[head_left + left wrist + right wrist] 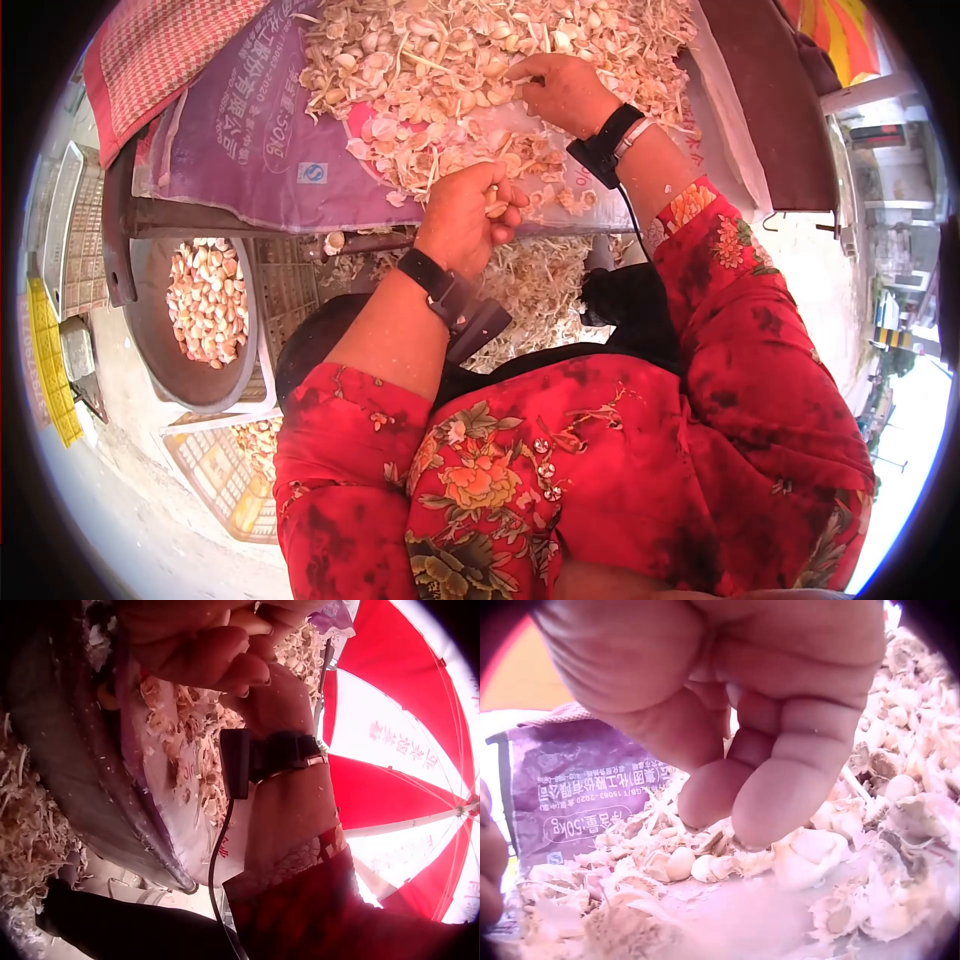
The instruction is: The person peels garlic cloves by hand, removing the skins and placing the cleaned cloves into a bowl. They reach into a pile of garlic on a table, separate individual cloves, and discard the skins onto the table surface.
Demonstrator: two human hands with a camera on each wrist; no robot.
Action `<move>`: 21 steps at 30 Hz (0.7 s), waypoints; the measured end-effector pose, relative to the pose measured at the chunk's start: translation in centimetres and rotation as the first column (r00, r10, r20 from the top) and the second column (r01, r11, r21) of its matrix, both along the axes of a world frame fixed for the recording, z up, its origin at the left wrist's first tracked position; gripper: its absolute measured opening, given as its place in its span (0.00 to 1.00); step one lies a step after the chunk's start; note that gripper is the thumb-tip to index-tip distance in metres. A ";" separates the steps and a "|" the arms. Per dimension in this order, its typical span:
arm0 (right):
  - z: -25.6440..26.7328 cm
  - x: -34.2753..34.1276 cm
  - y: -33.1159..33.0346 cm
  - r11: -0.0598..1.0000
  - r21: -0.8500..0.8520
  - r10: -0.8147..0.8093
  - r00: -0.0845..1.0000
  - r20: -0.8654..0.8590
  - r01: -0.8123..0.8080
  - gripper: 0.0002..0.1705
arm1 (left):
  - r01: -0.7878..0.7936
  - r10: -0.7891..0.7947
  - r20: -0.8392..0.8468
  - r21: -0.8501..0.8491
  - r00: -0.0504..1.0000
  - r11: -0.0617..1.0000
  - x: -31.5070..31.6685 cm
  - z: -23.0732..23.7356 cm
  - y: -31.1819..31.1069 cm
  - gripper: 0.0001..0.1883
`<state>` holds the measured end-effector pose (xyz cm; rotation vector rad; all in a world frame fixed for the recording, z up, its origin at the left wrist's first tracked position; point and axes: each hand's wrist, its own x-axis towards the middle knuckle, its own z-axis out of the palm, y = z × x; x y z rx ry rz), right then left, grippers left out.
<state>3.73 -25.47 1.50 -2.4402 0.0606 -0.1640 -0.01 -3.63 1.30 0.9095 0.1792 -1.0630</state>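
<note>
In the head view my left hand [468,218] curls its fingers round a garlic clove [496,208], over the near edge of the heap. The left wrist view has that hand [195,649] at the top, with part of the clove [251,622] between its fingers. Farther right, my right hand [568,92] reaches into the heap of garlic and husks [430,60]. Seen from the right wrist, this hand [727,697] bends its fingers down, their tips touching husks and cloves [680,863]; no held clove shows.
A purple printed sack [240,140] lies under the heap on the table. At lower left stand a bowl [205,385] of cloves and a plastic crate [215,470]. More husks [535,290] lie below the table edge. A red-and-white umbrella [397,735] stands behind.
</note>
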 end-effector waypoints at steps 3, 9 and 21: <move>0.0 0.7 1.1 0.940 -0.329 0.095 0.995 -0.002 -0.090 0.14 | -0.019 0.019 -0.022 -0.001 1.000 1.000 0.1 -0.3 -0.1 0.13; -1.3 1.1 2.3 0.840 -0.526 0.124 0.991 -0.053 -0.133 0.15 | -0.011 0.011 0.004 0.002 1.000 1.000 0.4 0.1 -0.1 0.13; 4.6 -5.6 2.4 0.819 0.565 0.051 0.969 -0.243 0.098 0.11 | -0.047 0.048 -0.051 0.029 0.998 0.998 0.0 0.7 -0.7 0.13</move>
